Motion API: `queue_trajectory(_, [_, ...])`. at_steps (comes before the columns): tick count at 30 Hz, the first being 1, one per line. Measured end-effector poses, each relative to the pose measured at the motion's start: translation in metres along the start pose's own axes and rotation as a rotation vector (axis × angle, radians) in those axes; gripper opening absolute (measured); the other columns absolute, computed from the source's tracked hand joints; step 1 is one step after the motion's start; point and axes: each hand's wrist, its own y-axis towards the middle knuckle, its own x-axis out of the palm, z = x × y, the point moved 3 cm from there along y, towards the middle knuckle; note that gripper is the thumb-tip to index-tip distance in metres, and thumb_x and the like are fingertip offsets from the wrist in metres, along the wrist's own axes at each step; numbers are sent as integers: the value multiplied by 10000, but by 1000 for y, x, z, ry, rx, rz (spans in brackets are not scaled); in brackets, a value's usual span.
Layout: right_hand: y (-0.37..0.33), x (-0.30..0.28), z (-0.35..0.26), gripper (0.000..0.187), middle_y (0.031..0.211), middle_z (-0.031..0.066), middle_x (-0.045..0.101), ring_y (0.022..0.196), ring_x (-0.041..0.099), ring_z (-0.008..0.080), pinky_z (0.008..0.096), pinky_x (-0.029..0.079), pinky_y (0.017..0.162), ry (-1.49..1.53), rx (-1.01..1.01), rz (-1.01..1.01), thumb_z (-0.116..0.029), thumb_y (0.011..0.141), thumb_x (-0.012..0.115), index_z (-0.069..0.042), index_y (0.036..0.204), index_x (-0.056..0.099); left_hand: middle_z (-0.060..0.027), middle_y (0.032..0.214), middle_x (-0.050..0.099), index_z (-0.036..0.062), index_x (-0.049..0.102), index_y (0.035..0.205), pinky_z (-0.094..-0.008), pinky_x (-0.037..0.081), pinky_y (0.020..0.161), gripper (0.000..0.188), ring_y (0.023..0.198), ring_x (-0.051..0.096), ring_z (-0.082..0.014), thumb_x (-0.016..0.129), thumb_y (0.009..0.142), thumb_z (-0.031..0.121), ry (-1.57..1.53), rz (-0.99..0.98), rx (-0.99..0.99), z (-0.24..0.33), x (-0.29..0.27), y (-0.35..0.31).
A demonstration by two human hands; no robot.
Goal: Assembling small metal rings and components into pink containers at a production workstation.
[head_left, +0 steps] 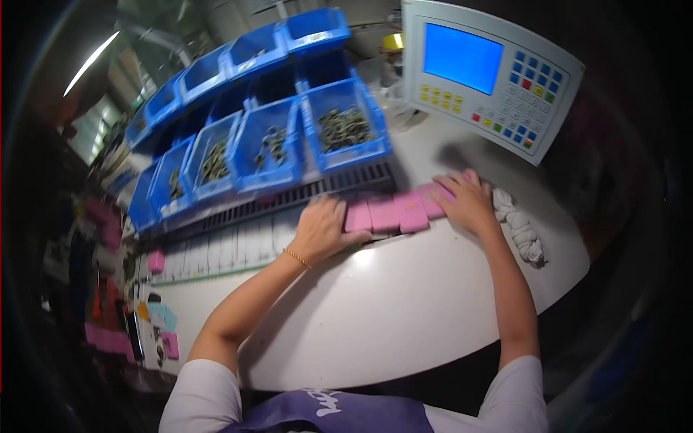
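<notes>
On the white table a row of flat pink blocks [386,215] lies in front of the blue bins, and both hands are at its ends. My left hand [321,227], with a gold-coloured bracelet at the wrist, grips the left end, its thumb along the near side. Over the right end, my right hand [468,200] has its fingers curled onto the last pink pieces. Slight motion blur softens the fingertips and that end of the row. What exactly the pink pieces are made of I cannot tell.
Tiered blue bins [267,155] with small metal-looking parts stand behind the hands. A control panel [491,79] with a blue screen rises at the back right. Twisted white cloth [521,229] lies right of my right hand. One pink block [155,261] sits at the left.
</notes>
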Motion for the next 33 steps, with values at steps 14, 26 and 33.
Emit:
queue_trajectory(14, [-103,50,-228,976,1519,112,421,1412,298,418,658,290,1044,-45,-126,-139,-755,739,644,-154,1484,449,-193,1208,538,-4,582,1203,-468,421,993,941,1106,525,-388,832,565,642,-27,-16,-284,-89,-76,-234])
queue_trajectory(26, [-116,-44,64,571,1409,147,534,1303,464,376,557,314,1098,-726,249,363,-455,965,570,-140,1436,501,-204,1546,376,72,394,1502,-520,221,1199,932,1445,337,-356,685,813,628,-129,-42,-239,-27,-60,-192])
queue_trajectory(33, [-127,-27,43,628,1456,185,467,1364,385,388,568,270,1127,-316,282,114,-376,920,654,-127,1461,455,-225,1536,391,38,429,1471,-520,232,1192,773,1439,348,-373,652,897,505,-123,-78,-200,-26,-52,-196])
